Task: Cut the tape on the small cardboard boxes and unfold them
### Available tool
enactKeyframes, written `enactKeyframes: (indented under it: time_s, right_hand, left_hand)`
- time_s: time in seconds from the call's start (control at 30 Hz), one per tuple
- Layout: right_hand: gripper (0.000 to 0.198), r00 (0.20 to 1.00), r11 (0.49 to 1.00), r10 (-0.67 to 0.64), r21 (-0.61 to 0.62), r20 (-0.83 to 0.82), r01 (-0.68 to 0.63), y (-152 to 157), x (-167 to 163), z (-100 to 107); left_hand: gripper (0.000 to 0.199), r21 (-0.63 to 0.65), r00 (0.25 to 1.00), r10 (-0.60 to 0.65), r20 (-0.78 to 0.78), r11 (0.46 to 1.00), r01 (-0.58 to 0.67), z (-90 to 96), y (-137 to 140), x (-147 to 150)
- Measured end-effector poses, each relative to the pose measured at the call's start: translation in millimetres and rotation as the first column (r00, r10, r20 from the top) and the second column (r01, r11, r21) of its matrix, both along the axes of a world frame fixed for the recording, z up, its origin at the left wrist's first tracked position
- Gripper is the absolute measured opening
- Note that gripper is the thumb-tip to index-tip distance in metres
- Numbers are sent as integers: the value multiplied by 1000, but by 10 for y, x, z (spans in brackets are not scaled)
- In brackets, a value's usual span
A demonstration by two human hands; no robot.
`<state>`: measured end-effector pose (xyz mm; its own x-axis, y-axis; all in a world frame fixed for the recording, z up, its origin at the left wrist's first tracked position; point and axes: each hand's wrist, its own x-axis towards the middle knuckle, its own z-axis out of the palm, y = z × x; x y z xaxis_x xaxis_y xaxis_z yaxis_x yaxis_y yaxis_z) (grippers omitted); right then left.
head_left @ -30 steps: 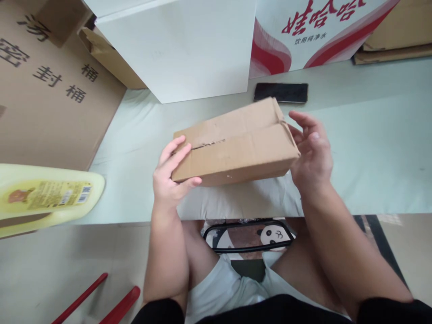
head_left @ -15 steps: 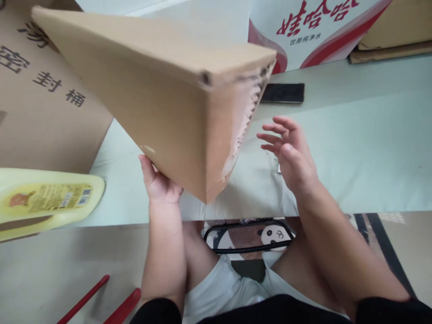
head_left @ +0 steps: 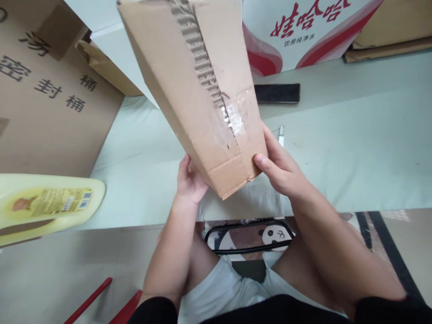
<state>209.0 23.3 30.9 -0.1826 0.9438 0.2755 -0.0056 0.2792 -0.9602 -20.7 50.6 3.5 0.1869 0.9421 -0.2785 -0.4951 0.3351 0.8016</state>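
A brown cardboard box [head_left: 189, 90] is held up, tilted, over the table. Its near face has a torn, corrugated strip down the seam and a patch of shiny clear tape. My left hand [head_left: 191, 182] grips the lower left edge, thumb outside and the other fingers partly hidden behind the cardboard. On the lower right edge, my right hand [head_left: 278, 164] is closed with its thumb on the taped face and its fingers behind. A slim white object [head_left: 281, 136] lies on the table just beyond my right hand; I cannot make out its kind.
A black phone-like slab [head_left: 278, 93] lies on the pale green tablecloth [head_left: 354, 135]. Behind it stands a white and red carton [head_left: 303, 49]. At left are a large printed cardboard box [head_left: 43, 117] and a yellow bottle [head_left: 57, 198]. Flat cardboard [head_left: 394, 27] lies at back right.
The box has turned so its torn, taped face shows towards me. My right hand, apart from it before, now grips its right edge. My left hand has shifted right with the box.
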Motion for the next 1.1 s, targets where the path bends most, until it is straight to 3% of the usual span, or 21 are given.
enactKeyframes:
  time_s: [0.1,0.23,0.4,0.5,0.67,0.87,0.93,1.0,1.1]
  right_hand:
    - [61,990,990,-139,-29,-33,139,19,11,-8]
    - [53,947,949,-309,-95,-88,301,32,50,-60]
    - [49,901,904,-417,-158,-118,398,45,85,-64]
    - [49,889,902,-423,-178,-176,394,59,76,-54]
    - [54,902,935,-346,-170,-257,310,51,50,-8]
    - [57,934,971,-239,-75,-265,227,37,81,29]
    - [61,950,974,-225,-81,-218,212,61,114,-5]
    - [63,957,965,-247,-123,-152,230,93,141,-55]
    - [60,958,952,-268,-184,-100,246,134,146,-120]
  left_hand:
    - [48,-10,998,51,-41,999,-51,-38,-27,3]
    - [56,-35,997,-64,-39,997,63,-61,-73,51]
    - [56,-45,985,-154,-83,988,150,-110,-148,116]
    - [65,-113,979,-195,-64,976,187,-126,-200,163]
    - [72,-169,981,-165,105,969,181,-84,-296,325]
    - [53,-304,969,-153,193,930,207,-96,-383,477]
    - [37,-373,959,-212,189,888,269,-130,-401,489]
    - [23,-424,901,-396,177,796,433,-153,-426,502]
    - [36,-412,670,-736,99,583,700,-77,-491,530]
